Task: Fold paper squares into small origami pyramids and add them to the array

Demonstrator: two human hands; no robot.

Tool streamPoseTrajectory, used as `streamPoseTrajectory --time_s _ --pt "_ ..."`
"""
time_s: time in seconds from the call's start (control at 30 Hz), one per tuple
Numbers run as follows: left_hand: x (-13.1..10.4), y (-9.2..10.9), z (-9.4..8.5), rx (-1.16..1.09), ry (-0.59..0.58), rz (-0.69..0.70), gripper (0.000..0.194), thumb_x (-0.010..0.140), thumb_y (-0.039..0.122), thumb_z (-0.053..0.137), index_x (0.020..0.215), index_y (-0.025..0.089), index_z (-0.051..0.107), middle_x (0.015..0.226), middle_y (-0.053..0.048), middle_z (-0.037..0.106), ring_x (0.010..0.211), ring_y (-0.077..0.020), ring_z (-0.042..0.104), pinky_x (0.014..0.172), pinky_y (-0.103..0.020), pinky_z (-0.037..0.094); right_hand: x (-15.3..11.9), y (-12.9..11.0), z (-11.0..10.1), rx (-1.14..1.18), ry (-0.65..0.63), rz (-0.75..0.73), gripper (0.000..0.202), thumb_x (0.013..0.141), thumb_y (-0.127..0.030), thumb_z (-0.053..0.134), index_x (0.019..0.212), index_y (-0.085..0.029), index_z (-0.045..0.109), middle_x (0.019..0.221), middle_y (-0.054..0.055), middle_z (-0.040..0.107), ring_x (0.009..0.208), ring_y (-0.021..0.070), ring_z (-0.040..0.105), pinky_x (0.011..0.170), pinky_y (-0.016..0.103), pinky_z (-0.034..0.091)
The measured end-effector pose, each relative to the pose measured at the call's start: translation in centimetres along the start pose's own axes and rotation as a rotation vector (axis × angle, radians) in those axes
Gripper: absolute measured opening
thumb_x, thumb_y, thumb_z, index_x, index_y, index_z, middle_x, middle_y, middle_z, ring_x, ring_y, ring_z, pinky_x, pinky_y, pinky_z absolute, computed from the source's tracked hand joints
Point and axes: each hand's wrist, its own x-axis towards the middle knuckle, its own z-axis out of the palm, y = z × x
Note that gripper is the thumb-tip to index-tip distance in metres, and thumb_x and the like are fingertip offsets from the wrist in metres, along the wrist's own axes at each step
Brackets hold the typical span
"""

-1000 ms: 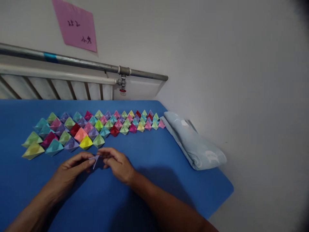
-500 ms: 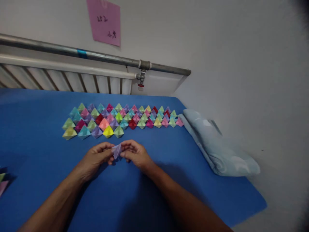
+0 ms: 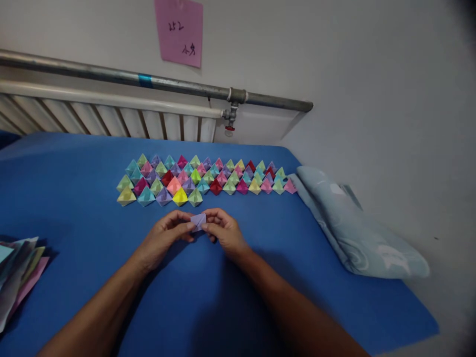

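Observation:
Between my two hands is a small folded piece of lilac paper (image 3: pixel 198 221), held just above the blue surface. My left hand (image 3: pixel 168 233) pinches its left edge with thumb and fingers. On the other side, my right hand (image 3: pixel 224 231) pinches the right edge, thumb in front. A diagonal crease crosses the paper's face. Just beyond my hands stand several rows of folded paper boats (image 3: pixel 180 197) in yellow, green, pink, red, blue and purple, set close together. The front row is shorter and ends near my hands.
A stack of coloured paper sheets (image 3: pixel 22 277) lies at the left edge. On the right rests a folded pale blue blanket (image 3: pixel 357 233) against the wall. Behind the blue surface (image 3: pixel 74 198) run a radiator (image 3: pixel 111 119) and a metal pipe (image 3: pixel 186 87) with a valve. A pink note (image 3: pixel 180 32) hangs above.
The lilac paper has turned from a pointed, upright shape to a flatter one facing me. Both hands still hold it. The view has swung left, bringing more of the paper stack into sight.

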Motion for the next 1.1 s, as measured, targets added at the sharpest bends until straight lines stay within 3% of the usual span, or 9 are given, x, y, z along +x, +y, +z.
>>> streamPoseTrajectory --time_s 0.2,0.5,0.63,0.73,0.87,1.0,1.1 --pt "0.0 -0.5 0.0 0.063 0.052 0.062 0.021 0.070 0.034 0.079 0.072 0.017 0.068 0.104 -0.004 0.067 0.081 -0.0149 0.063 0.069 -0.027 0.055 0.0 0.2 0.3 -0.052 0.008 -0.036 0.030 0.063 -0.027 0.071 0.090 -0.022 0.061 0.071 -0.004 0.061 0.056 0.0076 0.049 0.047 0.020 0.034" --pt "0.0 -0.7 0.1 0.039 0.059 0.038 0.021 0.069 0.034 0.079 0.072 0.017 0.067 0.097 -0.004 0.068 0.073 -0.0126 0.062 0.069 -0.027 0.054 -0.2 0.4 0.3 -0.121 0.019 -0.086 0.029 0.066 -0.028 0.069 0.093 -0.023 0.060 0.072 -0.004 0.060 0.063 0.0102 0.054 0.053 0.022 0.040" --pt "0.0 -0.6 0.2 0.047 0.073 0.065 0.022 0.066 0.034 0.081 0.071 0.017 0.067 0.099 -0.005 0.068 0.078 -0.0159 0.063 0.070 -0.031 0.054 -0.2 0.6 0.3 -0.117 0.021 -0.117 0.029 0.066 -0.027 0.069 0.093 -0.023 0.059 0.073 -0.004 0.060 0.067 0.0111 0.057 0.062 0.024 0.045" --pt "-0.1 -0.4 0.3 0.146 0.113 0.166 0.021 0.063 0.032 0.082 0.070 0.018 0.067 0.100 -0.006 0.067 0.088 -0.0193 0.063 0.076 -0.032 0.053 -0.1 0.8 0.3 -0.102 0.028 -0.135 0.030 0.066 -0.025 0.070 0.094 -0.023 0.060 0.077 -0.003 0.063 0.072 0.0119 0.059 0.069 0.026 0.047" --pt "-0.3 -0.3 0.3 0.363 0.115 0.371 0.012 0.071 0.031 0.074 0.073 0.020 0.069 0.104 -0.008 0.065 0.099 -0.0225 0.062 0.086 -0.036 0.051 -0.1 0.9 0.2 -0.092 0.040 -0.148 0.029 0.063 -0.022 0.070 0.091 -0.023 0.062 0.080 -0.002 0.066 0.074 0.0130 0.060 0.068 0.025 0.048" --pt "-0.7 -0.3 0.2 0.621 0.119 0.558 0.004 0.079 0.025 0.065 0.079 0.022 0.068 0.109 -0.008 0.065 0.104 -0.0223 0.062 0.092 -0.037 0.049 -0.5 0.2 0.1 -0.172 0.099 -0.152 0.017 0.073 -0.026 0.060 0.089 -0.021 0.064 0.068 -0.003 0.060 0.058 0.0103 0.052 0.055 0.022 0.041" --pt "-0.9 -0.6 0.1 0.760 0.076 0.630 0.007 0.082 0.021 0.059 0.082 0.023 0.067 0.113 -0.008 0.065 0.103 -0.0208 0.064 0.094 -0.037 0.049 -0.8 -0.2 0.0 -0.276 0.152 -0.183 0.017 0.080 -0.032 0.057 0.089 -0.021 0.066 0.066 -0.003 0.057 0.056 0.0099 0.049 0.054 0.023 0.041"
